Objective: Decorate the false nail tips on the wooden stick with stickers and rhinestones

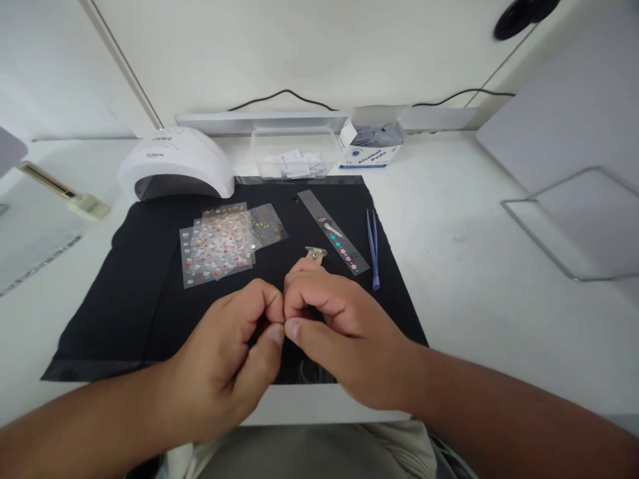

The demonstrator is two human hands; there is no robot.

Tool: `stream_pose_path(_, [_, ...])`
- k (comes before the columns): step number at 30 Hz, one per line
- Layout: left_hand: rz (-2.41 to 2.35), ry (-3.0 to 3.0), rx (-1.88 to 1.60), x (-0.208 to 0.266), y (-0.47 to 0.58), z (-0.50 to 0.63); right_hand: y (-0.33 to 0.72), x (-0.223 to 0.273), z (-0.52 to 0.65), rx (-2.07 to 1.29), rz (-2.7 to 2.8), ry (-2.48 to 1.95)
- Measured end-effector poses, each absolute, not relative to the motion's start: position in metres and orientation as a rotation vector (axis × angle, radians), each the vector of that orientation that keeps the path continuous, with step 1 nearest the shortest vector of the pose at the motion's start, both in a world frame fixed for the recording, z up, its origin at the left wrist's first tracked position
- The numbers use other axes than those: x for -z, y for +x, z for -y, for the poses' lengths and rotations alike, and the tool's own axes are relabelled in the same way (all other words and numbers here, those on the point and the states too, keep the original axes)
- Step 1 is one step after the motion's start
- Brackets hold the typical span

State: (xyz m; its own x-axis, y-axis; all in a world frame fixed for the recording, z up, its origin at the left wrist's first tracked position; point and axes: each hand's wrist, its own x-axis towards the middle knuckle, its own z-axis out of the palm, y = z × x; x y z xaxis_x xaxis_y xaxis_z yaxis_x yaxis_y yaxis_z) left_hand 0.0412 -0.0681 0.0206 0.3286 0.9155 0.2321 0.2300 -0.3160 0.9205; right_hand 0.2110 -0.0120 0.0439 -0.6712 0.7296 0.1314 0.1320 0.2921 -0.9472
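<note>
My left hand point(239, 349) and my right hand point(344, 326) meet over the front of the black mat point(134, 299), thumbs and index fingers pinched together. Whatever sits between the fingertips is too small or hidden to make out. Just beyond my right knuckles a small beige piece with a clear, flat top point(315, 253) shows, its lower part covered by the hand. Past it lies a clear strip point(339, 236) with coloured flower decorations. To the right rest purple tweezers point(373, 253). Overlapping nail sticker sheets point(217, 249) lie beyond my left hand.
A white nail lamp point(177, 156) stands at the back left. Beside it are a clear plastic box point(294, 156) with small white packets and an open alcohol pads box point(372, 150). A metal wire frame point(544, 246) is at the right, a beige-ended stick point(87, 205) at the left.
</note>
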Motion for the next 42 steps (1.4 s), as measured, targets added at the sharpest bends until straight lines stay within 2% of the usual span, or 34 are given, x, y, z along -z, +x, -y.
stream_pose_path(6, [-1.086,1.852,-1.062,-0.024,0.045,0.069,0.2,-0.035,0.023,-1.082,1.918,-0.675])
stream_pose_path(9, [-1.058,1.829,-1.103,-0.024,0.047,0.069,0.195,-0.03,0.029,-1.03,1.842,-0.659])
stream_pose_path(20, [-0.952,1.506,-1.193,-0.011,0.049,0.076,0.191,-0.019,0.034,-1.109,1.706,-0.62])
stream_pose_path(28, [-0.814,0.999,-1.319,-0.024,0.055,0.073,0.199,-0.014,0.031,-1.332,1.579,-0.468])
stream_pose_path(34, [-0.728,0.843,-1.336,-0.021,0.048,0.061,0.212,-0.017,0.018,-1.186,1.607,-0.49])
stream_pose_path(42, [-0.563,0.751,-1.275,-0.021,0.048,0.056,0.216,-0.017,0.014,-1.154,1.654,-0.522])
